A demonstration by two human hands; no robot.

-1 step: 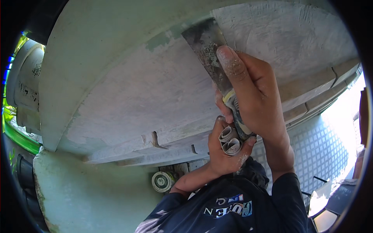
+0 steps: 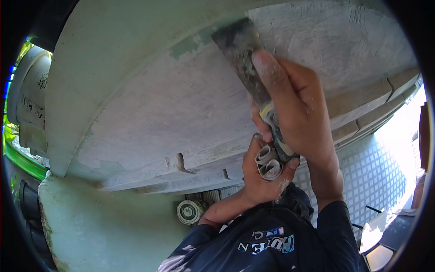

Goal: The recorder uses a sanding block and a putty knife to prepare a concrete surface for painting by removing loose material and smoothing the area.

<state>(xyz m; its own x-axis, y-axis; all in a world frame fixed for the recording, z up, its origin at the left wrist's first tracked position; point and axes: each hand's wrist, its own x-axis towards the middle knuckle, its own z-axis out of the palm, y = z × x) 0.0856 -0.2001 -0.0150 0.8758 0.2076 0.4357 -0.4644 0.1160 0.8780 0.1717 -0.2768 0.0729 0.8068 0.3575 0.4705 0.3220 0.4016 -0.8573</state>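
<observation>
My right hand (image 2: 297, 109) is closed round a putty knife (image 2: 244, 61), thumb lying along its dusty metal blade. The blade's wide end rests at or close to the surface, by the border between the pale, scraped patch (image 2: 167, 109) and green paint (image 2: 99, 68); contact is hard to judge. Lower down, my left hand (image 2: 267, 186) is closed round a curled sheet of sandpaper (image 2: 271, 167), its rolled ends showing. The fingers of that hand sit against the lower end of the knife's handle. White dust coats both hands.
Stepped ledges (image 2: 204, 167) with a notch run below the pale patch. A round tub (image 2: 189, 212) stands low beside the green wall (image 2: 113, 226). At the far left are a pale pillar (image 2: 34, 90) and dark pots (image 2: 29, 204). A tiled floor (image 2: 371, 177) lies to the right.
My right hand and the putty knife have shifted very slightly and look blurrier. My left hand and the sandpaper have barely moved.
</observation>
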